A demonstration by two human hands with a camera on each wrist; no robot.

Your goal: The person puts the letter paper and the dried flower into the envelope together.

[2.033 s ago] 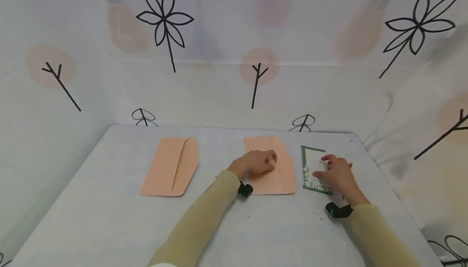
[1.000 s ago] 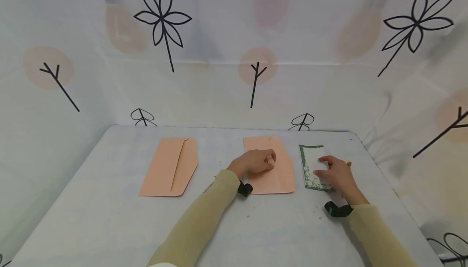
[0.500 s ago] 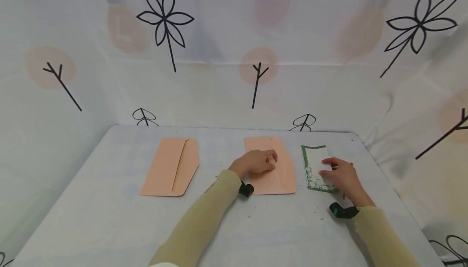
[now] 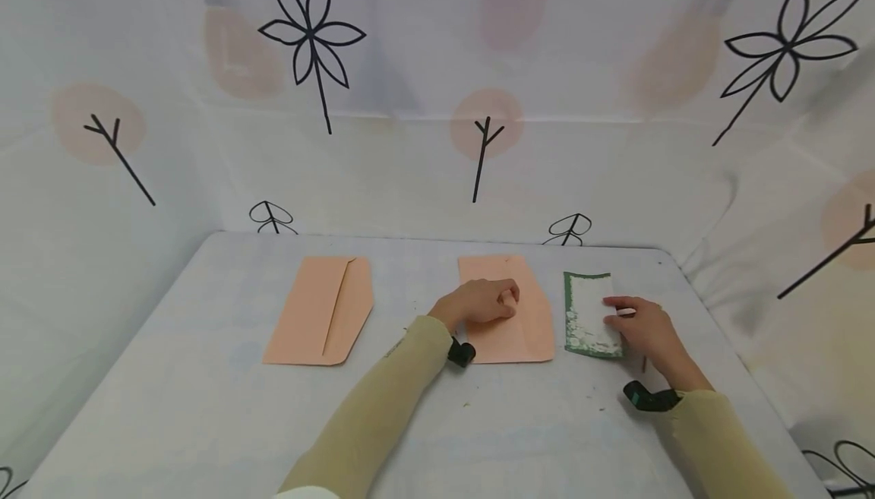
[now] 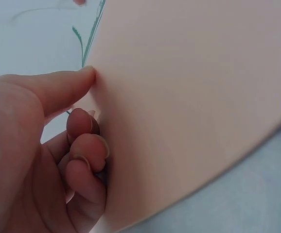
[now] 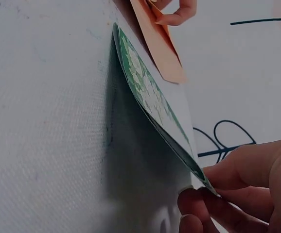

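Note:
Two peach envelopes lie on the table in the head view. My left hand (image 4: 481, 301) is over the middle envelope (image 4: 536, 332). In the left wrist view its thumb tip meets the edge of the peach paper (image 5: 189, 97), fingers curled against it, pinching the envelope. My right hand (image 4: 645, 328) pinches the right edge of a card (image 4: 591, 305) with a green border and white flowers. Seen from the right wrist, the card (image 6: 152, 104) has two layers, like a folded card. Its held edge is raised, and the far edge slopes down to the table.
The other peach envelope (image 4: 307, 317) lies at the left with its flap side up. A white cloth (image 4: 225, 423) covers the table, with small specks on it. Patterned fabric (image 4: 403, 172) hangs along the back and sides.
My right hand has shifted right from over the card to its right edge, baring more of the card's face. The left hand and both envelopes have stayed in place.

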